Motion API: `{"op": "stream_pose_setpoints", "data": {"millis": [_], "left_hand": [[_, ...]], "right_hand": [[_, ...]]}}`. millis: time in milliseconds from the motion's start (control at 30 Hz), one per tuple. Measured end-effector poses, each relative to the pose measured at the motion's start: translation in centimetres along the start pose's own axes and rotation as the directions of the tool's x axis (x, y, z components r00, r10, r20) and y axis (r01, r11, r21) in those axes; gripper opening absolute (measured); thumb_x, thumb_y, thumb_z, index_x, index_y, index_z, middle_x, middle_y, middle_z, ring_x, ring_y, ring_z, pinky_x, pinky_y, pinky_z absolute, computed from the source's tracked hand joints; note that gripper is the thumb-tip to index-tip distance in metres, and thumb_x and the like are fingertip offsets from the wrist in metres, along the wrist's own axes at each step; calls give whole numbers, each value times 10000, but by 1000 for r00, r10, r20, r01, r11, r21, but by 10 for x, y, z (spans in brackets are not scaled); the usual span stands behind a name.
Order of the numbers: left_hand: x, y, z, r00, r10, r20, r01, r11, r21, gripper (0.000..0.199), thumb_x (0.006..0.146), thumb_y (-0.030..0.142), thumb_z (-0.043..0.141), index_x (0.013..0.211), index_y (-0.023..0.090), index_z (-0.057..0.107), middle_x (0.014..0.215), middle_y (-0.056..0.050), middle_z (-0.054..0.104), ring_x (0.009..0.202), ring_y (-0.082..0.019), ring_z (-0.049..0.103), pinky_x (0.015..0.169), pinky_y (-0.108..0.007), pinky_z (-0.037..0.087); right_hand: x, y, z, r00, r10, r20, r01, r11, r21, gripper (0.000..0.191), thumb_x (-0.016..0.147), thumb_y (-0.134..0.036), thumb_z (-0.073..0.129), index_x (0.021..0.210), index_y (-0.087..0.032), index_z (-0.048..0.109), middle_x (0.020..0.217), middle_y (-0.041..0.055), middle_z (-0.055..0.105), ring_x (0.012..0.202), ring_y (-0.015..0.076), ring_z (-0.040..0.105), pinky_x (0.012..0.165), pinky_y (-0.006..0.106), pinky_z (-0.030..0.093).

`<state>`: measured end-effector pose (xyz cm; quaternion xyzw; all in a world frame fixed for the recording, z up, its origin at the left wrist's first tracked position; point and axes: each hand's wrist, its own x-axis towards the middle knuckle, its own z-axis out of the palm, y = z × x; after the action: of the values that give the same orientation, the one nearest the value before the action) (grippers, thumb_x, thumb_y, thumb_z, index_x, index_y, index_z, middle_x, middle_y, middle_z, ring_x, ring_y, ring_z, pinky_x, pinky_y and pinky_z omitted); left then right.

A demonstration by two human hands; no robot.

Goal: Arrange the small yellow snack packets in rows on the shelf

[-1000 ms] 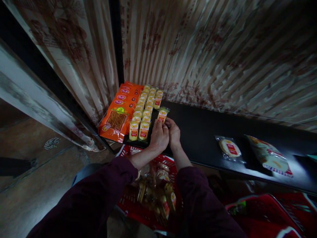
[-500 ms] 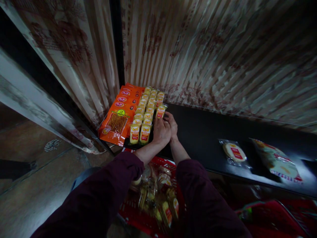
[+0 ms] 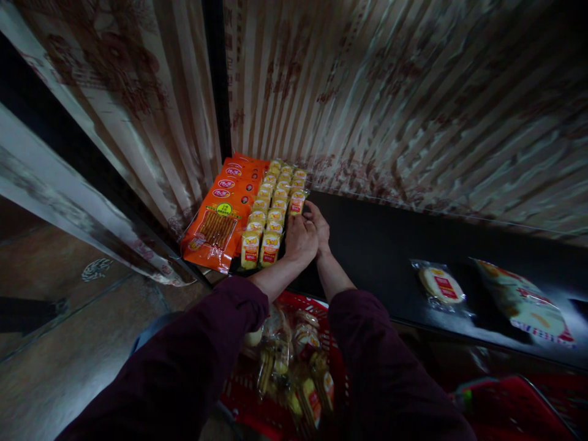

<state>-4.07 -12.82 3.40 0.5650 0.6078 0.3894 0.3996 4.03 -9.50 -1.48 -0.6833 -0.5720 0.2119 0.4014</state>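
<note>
My left hand [image 3: 301,237] and my right hand [image 3: 320,228] are close together on the black shelf [image 3: 367,239]. Their fingers close round the near end of a small yellow packet [image 3: 297,203] with a red label, at the front of the third row. Two rows of like yellow packets [image 3: 269,247] lie just left of my left hand, overlapping front to back. Farther left, overlapping orange bags [image 3: 215,226] show brown sticks through a window. The fingertips are partly hidden.
A round packaged item [image 3: 441,284] and a larger bag [image 3: 526,300] lie on the shelf at right. Below is a red basket [image 3: 248,409] of wrapped snacks, with another red basket [image 3: 514,407] at lower right. Pleated curtain [image 3: 367,110] hangs behind; a dark post [image 3: 217,79] stands at the corner.
The yellow packet and my fingers have moved slightly back toward the row behind. The view has shifted a little, so the items at right appear farther right.
</note>
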Motion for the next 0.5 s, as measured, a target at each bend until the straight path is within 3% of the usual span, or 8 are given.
{"op": "stream_pose_setpoints", "data": {"millis": [233, 500], "left_hand": [[0, 4, -3, 1000, -16, 17, 15, 999, 33, 286, 895, 159, 373, 1094, 123, 575, 1223, -162, 577, 1157, -226, 547, 1023, -298, 393], [9, -7, 1, 999, 35, 25, -35, 999, -8, 232, 884, 154, 413, 1020, 175, 601, 1146, -118, 634, 1129, -223, 561, 1009, -310, 393]], "right_hand": [[8, -3, 1, 1000, -24, 0, 24, 999, -41, 559, 754, -250, 507, 1312, -246, 528, 934, 22, 665, 828, 188, 619, 761, 326, 502], [15, 5, 2, 999, -49, 13, 50, 993, -108, 529, 756, -252, 509, 1282, -260, 558, 915, 24, 654, 815, 191, 602, 775, 339, 500]]}}
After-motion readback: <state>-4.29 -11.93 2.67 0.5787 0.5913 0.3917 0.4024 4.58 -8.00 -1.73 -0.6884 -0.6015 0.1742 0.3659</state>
